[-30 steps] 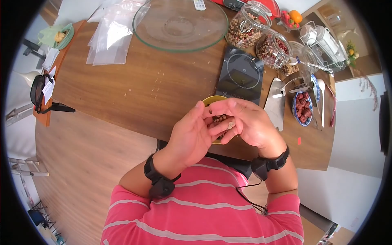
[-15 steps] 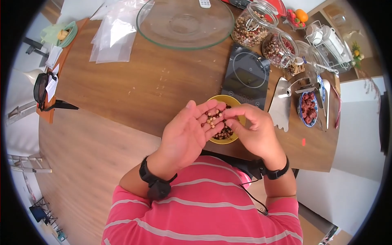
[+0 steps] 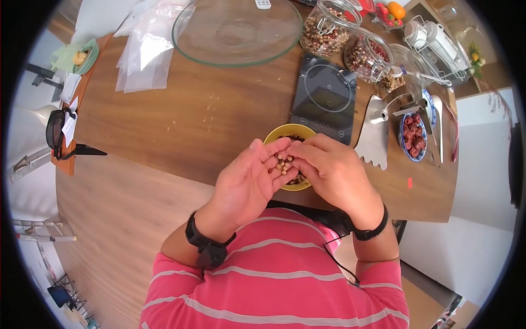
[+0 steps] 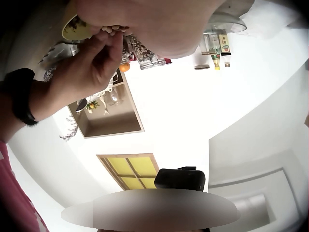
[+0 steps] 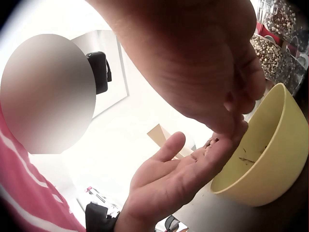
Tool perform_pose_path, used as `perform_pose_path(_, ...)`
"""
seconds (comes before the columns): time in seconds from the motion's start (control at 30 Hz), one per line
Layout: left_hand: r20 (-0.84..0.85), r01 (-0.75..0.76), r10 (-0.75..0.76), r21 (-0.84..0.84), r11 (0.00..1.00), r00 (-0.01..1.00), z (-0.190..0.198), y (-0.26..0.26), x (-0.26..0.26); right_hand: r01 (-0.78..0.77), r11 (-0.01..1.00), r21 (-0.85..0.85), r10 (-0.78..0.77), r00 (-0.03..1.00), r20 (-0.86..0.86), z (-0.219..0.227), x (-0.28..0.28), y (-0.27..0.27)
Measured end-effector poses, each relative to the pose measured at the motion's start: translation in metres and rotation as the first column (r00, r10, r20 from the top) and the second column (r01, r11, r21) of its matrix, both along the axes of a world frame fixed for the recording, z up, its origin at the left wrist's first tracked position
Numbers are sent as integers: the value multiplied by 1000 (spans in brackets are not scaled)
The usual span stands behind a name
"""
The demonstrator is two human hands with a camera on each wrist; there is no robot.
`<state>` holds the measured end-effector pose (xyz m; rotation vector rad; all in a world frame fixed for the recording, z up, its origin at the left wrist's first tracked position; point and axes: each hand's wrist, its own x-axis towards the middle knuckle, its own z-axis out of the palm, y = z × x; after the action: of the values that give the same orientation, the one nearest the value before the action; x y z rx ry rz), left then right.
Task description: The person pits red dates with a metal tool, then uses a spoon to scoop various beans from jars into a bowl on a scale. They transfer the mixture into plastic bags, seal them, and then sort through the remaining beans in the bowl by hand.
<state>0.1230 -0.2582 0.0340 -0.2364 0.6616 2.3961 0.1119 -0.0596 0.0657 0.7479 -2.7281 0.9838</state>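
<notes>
My left hand (image 3: 241,181) is held palm up over a yellow bowl (image 3: 273,133), its fingers nearly straight. A small heap of tan and dark red beans (image 3: 284,164) lies on those fingers. From the right, my right hand (image 3: 341,171) reaches in, thumb and fingertips pinching at the heap; the pinched bean is mostly hidden. The right wrist view shows the fingertips meeting above the left fingers, beside the yellow bowl (image 5: 270,179). More dark and tan beans lie inside the bowl, partly covered by the hands.
Beyond the bowl lies a black induction cooktop (image 3: 324,96). Jars of mixed beans (image 3: 323,35), a metal scraper (image 3: 375,134) and a blue-patterned dish of red meat pieces (image 3: 413,138) stand right. A glass plate (image 3: 235,33) and plastic bags (image 3: 145,55) lie at the back.
The left hand first tilted, palm partly hidden, then turned palm up to show the beans on its fingers. The right hand moved in closer, its fingertips now at the heap.
</notes>
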Motion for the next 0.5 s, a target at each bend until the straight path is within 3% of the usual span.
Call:
perform_pose_path(0.27,-2,37,-37,0,999,999,-3,5,0,-62,961,271,77,996,-43,8,2,3)
perform_pose_path(0.5,-9,-1,2,96,995,1000,-7,6,-4,-33,970,240,64,990,-124,13,0,1)
